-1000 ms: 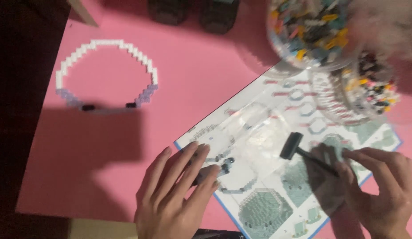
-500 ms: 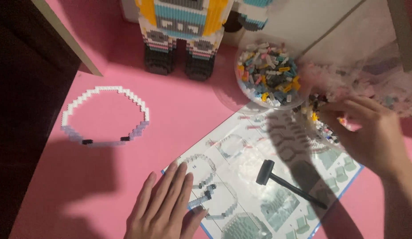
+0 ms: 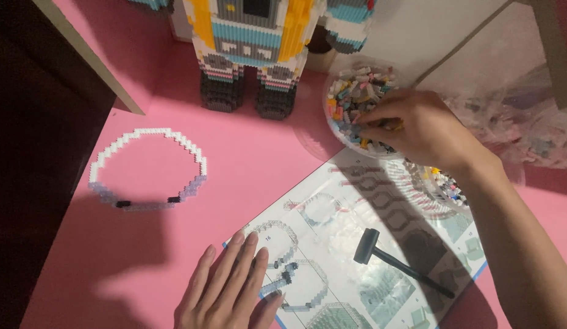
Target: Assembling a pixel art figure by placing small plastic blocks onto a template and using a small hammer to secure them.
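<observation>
My right hand reaches into a clear round bowl of mixed small coloured bricks, fingers curled down among them; whether a brick is pinched is hidden. My left hand lies flat, fingers spread, on the near edge of an instruction sheet, next to a short curved strip of pale blue bricks. A small black hammer lies on the sheet between my hands.
A ring of white and lilac bricks lies on the pink table at left. A tall brick figure stands at the back. A second clear bowl of bricks sits under my right wrist. Plastic bags lie at right.
My right hand let go of the black hammer, which now lies on the sheet, and moved up into the bowl of bricks. The view tilted up, showing the brick figure.
</observation>
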